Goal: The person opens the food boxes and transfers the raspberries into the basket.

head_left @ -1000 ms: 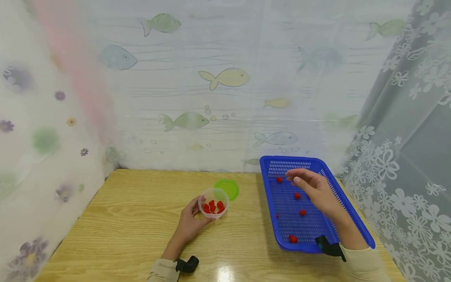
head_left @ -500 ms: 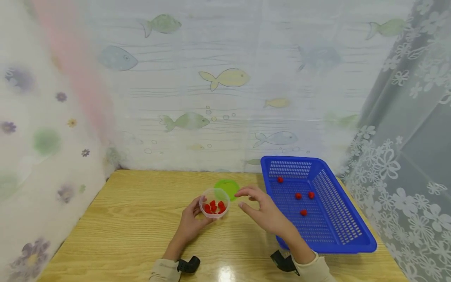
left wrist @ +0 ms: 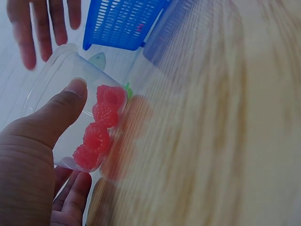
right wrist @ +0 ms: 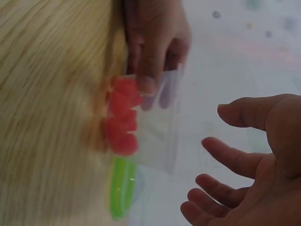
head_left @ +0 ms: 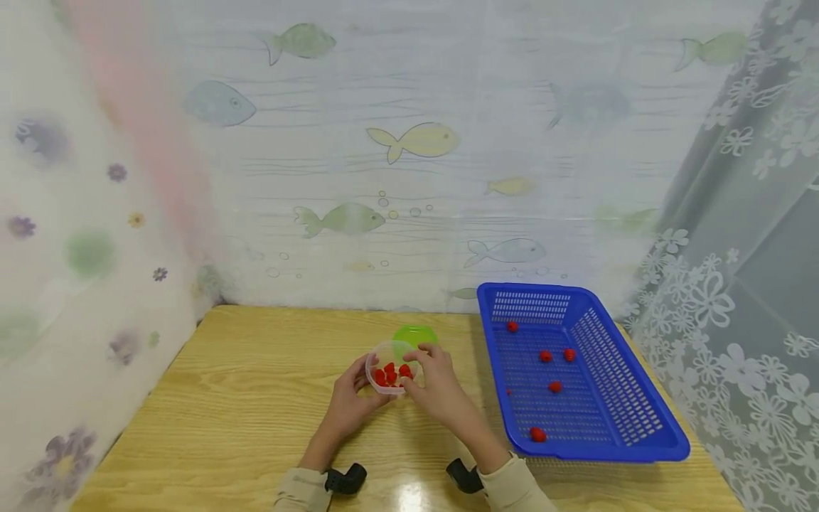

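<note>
My left hand grips a clear plastic cup from its left side, thumb along the near wall. Several red raspberries lie on the cup's bottom. Over the cup's right rim hovers my right hand, its fingers spread and nothing between them, as the right wrist view shows. Behind the cup lies a green lid, partly covered by the cup and right hand. To the right stands a blue basket with several raspberries spread on its floor.
The wooden table runs back to a curtain printed with fish. A sheer flowered curtain hangs close to the basket's right side.
My right hand has moved left from over the basket to the cup's rim. The left hand and cup have stayed about where they were.
</note>
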Tool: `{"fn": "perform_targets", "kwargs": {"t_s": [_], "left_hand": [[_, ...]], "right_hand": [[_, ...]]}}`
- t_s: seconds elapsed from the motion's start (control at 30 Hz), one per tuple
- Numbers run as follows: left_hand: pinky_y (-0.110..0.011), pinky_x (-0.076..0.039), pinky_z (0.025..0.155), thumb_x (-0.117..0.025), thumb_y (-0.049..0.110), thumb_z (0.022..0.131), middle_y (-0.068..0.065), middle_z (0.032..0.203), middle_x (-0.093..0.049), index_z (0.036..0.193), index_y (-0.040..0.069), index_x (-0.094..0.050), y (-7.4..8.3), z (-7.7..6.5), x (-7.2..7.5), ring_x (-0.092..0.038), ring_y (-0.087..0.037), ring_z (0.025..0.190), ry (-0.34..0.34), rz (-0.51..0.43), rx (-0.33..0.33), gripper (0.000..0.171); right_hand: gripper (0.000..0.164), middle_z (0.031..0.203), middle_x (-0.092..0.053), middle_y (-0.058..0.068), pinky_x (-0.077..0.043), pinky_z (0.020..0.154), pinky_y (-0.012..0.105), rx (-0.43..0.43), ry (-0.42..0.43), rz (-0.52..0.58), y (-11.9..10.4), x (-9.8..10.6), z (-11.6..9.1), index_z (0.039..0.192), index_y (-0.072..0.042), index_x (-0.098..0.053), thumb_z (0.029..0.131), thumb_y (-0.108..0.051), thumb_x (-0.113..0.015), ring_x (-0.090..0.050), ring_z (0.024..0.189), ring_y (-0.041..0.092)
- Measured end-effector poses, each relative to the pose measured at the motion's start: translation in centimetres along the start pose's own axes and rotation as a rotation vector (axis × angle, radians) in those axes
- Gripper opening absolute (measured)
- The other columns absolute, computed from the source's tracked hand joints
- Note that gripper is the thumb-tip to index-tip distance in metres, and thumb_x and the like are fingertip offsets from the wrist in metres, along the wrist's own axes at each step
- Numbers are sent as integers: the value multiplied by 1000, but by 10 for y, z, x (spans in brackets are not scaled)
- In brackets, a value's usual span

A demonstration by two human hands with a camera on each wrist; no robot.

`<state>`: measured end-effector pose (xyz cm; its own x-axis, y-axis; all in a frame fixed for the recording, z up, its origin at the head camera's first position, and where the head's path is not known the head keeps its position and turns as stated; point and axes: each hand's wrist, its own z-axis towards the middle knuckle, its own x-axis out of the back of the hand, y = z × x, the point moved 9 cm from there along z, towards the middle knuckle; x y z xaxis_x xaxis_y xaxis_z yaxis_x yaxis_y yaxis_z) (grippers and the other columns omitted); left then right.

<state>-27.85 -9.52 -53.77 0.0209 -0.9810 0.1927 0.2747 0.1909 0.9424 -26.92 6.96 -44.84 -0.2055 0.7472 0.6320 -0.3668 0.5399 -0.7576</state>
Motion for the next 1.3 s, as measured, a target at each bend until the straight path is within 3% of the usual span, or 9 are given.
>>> {"fn": "perform_targets", "kwargs": {"t_s": [0.13, 0.43, 0.57, 0.63, 0.7, 0.93, 1.07, 1.17, 1.3], "left_hand": [[-44, -54, 102, -88, 2, 78, -22, 144, -56, 149, 1, -48, 3, 0, 0, -63, -36, 122, 0, -18, -7, 81], [-34, -55, 100, -88, 6, 79, -18, 142, -58, 148, 4, -50, 1, 0, 0, -65, -32, 120, -9, -19, 8, 80], [-34, -56, 100, -88, 6, 79, -19, 143, -57, 149, 2, -49, 1, 0, 0, -65, -33, 121, -12, -24, 1, 80], [-35, -56, 99, -87, 6, 80, -21, 144, -56, 149, 1, -48, 1, 0, 0, -65, -34, 121, -15, -15, -6, 80], [-35, -55, 100, -87, 7, 80, -21, 144, -56, 149, 1, -48, 0, 0, 0, -64, -34, 122, -16, -13, -5, 80], [-37, -54, 102, -87, 5, 80, -19, 144, -56, 150, 2, -47, -2, 1, 0, -63, -32, 123, -11, -25, 25, 80], [-41, -54, 102, -85, -2, 79, -22, 144, -56, 149, -1, -47, 1, 1, 0, -63, -35, 122, 3, -10, 23, 80], [-46, -53, 102, -84, -4, 79, -26, 143, -54, 148, -5, -46, 8, 0, -1, -63, -39, 121, 8, 4, 17, 80], [-48, -53, 102, -85, -2, 79, -30, 144, -53, 148, -8, -45, 24, -3, -2, -63, -43, 120, -3, -1, 19, 79]], "right_hand": [[33, 145, -46, 29, -45, 105, 61, -22, 14, -88, 5, -8, 9, 125, 1, -65, 95, -13, -70, -38, 133, 46], [33, 135, -54, 30, -47, 105, 60, -81, -2, -175, 22, -25, 29, 120, 8, -67, 93, -12, -67, -48, 129, 48], [28, 105, -66, 22, -57, 71, 39, -117, -35, -187, 25, -30, 35, 113, 11, -68, 94, -10, -67, -62, 85, 29], [25, 87, -64, 15, -46, 54, 29, -149, -57, -172, 28, -32, 37, 108, 12, -68, 94, -9, -67, -53, 65, 20], [24, 80, -62, 11, -38, 49, 24, -178, -71, -140, 30, -33, 40, 106, 12, -68, 93, -8, -69, -47, 60, 16], [20, 99, -70, 12, -51, 58, 25, -226, -103, -48, 37, -37, 45, 105, 4, -71, 87, -5, -74, -57, 73, 17], [32, 108, -70, 16, -58, 70, 34, -231, -116, -32, 39, -38, 46, 115, 7, -69, 86, -5, -75, -63, 85, 22], [36, 109, -70, 19, -60, 81, 40, -231, -116, -62, 40, -37, 49, 117, 10, -69, 84, -3, -76, -64, 93, 27], [26, 104, -71, 18, -61, 81, 42, -232, -109, -102, 40, -37, 53, 105, 9, -72, 81, 2, -76, -65, 92, 28]]}}
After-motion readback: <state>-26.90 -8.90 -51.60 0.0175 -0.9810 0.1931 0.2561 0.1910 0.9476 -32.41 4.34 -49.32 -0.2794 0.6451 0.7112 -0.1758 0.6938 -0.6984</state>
